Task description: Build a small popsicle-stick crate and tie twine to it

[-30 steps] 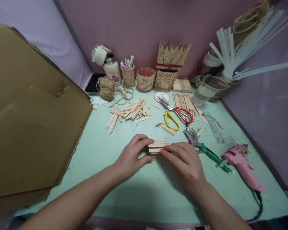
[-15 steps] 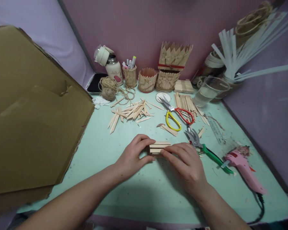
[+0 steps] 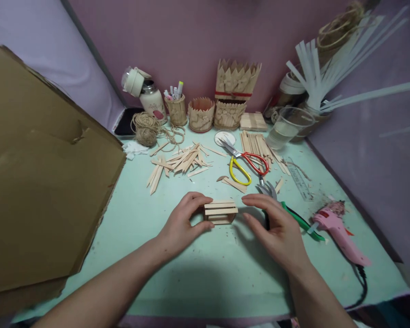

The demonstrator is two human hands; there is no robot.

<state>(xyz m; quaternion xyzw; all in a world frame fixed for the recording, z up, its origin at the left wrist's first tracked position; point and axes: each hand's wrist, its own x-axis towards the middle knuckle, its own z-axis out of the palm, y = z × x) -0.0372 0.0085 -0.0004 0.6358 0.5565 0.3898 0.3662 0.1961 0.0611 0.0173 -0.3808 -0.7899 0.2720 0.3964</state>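
A small slatted wooden crate made of flat sticks rests on the pale green table in front of me. My left hand grips its left end between thumb and fingers. To the right of the crate, my right hand is open, thumb and fingers apart, touching nothing I can see. Gaps show between the crate's slats. Just behind my right hand lie green-handled pruning shears, partly covered by the fingers. Scissors with red and yellow handles lie farther back.
A pink glue gun with a cord lies at right. Behind are loose wooden sticks, a twine ball, stick-covered pots, and a plastic cup of liquid. A large cardboard sheet stands at left.
My right hand has let go of the crate and moved off to the right, its fingers spreading. My left hand keeps its hold. The whole view has shifted slightly.
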